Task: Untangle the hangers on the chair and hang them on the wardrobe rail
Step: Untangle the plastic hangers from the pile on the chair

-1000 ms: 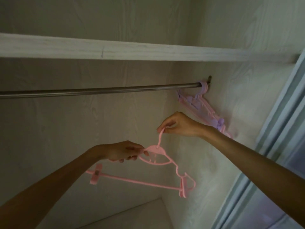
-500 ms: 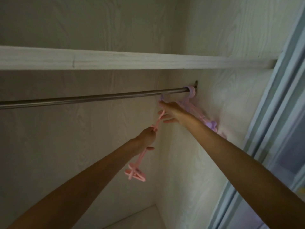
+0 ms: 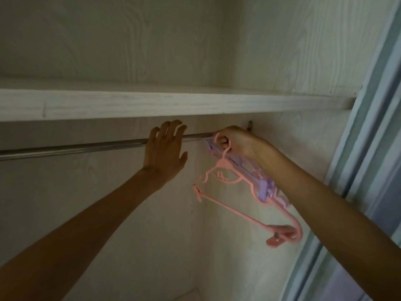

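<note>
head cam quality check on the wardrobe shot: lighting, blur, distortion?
Head view: dim, flat light, the space under the shelf in shadow; a faint sheen on the rail. Wide-angle bend shows in the door frame. Soft overall; the pink hanger, left hand and right hand stay readable, without strong motion smear.

The picture is dim and a bit fuzzy; soft light comes from the right, and the near left is dark
</note>
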Tool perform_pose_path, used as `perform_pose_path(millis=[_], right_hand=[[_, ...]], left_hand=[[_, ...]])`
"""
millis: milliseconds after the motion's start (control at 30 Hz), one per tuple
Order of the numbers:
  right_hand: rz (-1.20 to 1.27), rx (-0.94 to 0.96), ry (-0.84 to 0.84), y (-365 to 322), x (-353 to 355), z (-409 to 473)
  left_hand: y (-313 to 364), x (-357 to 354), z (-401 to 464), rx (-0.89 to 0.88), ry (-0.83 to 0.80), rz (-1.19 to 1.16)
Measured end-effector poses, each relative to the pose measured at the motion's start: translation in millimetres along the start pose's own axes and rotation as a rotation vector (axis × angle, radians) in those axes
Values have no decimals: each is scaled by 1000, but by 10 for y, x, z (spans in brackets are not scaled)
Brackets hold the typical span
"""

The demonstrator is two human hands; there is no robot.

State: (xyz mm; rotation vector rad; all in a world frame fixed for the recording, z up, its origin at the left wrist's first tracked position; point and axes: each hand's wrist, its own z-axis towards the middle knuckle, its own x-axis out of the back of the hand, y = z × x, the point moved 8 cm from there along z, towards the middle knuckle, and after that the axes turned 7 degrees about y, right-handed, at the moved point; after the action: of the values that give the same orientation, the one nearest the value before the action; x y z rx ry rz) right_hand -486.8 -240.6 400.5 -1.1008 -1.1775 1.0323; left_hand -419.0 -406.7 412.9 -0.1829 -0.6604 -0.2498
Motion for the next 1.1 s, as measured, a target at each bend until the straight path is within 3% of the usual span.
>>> perform_pose_path(millis=[133,233,367,467,533,633,800,967,1100], right_hand=[[191,5,-107,-192,-32,7],[214,7,-26,-238,31,96],[-82,146,160,-298,88,229],[-694,271,192,-332,30,284],[-935,376,285,-382,40,234],[-997,402,280,-297,73,200],[-1030,402,86,-227,110,149],[-1010,596,300,-308,275,-250],[-1233,526,204,126,19,-355]], left_hand=[[0,-250,107,23,-137,65],[26,-322,143,42,-148,55],[24,-321,118,56,-96,75],[22,-332,120,33,-107,114],[18,-317,146,23,-115,142],[38,-268,228,2,-129,170],[-3,-275,421,71,-236,-23],[154,-386,625,49,-364,-231],[440,-582,706,102,-480,-482]])
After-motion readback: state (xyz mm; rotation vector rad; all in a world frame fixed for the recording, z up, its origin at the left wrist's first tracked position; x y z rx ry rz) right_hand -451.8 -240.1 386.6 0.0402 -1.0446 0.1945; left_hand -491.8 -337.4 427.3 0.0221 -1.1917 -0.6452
